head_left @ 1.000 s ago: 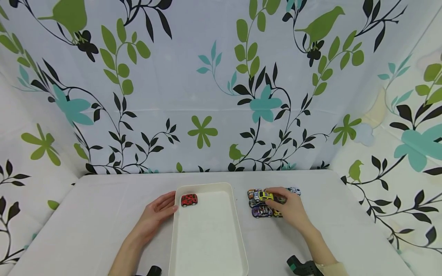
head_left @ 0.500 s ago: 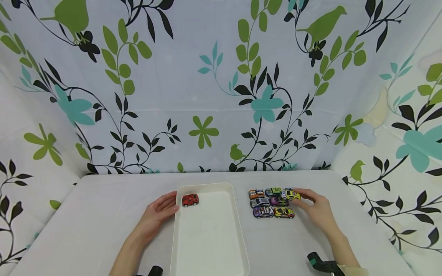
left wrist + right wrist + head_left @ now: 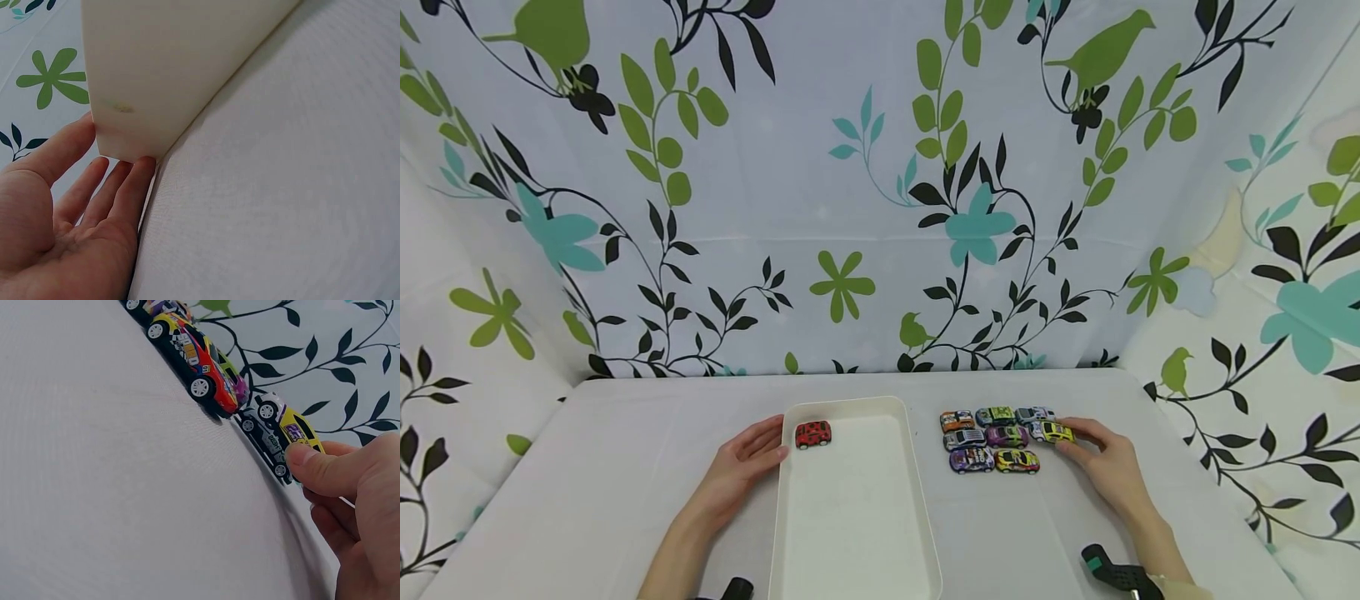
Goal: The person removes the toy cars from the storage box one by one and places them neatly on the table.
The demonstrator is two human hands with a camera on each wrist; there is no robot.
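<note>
At the right of the head view my right hand (image 3: pixel 1108 462) pinches a yellow and white toy car (image 3: pixel 1051 431) between thumb and fingers. This car is at the right end of a cluster of several toy cars, close in front of a pale blue one (image 3: pixel 1034 414). In the right wrist view, a silvery car (image 3: pixel 265 440) shows just beneath it. A red toy car (image 3: pixel 813 434) with dark spots stands inside the white tray (image 3: pixel 917 492), in its far left corner. My left hand (image 3: pixel 741 467) touches the tray's left side with thumb and fingertips, fingers fairly straight.
The other cars stand close together in rows, among them an orange one (image 3: pixel 957 421), a purple one (image 3: pixel 1007 436) and a yellow and red one (image 3: pixel 1017 461). A white cloth covers the table (image 3: pixel 602 492). A leaf-patterned curtain (image 3: pixel 760 183) hangs behind.
My right hand has carried the yellow and white car rightward across the cluster, then lower and slightly nearer. The cars it covered now show. My left hand and the tray stay put.
</note>
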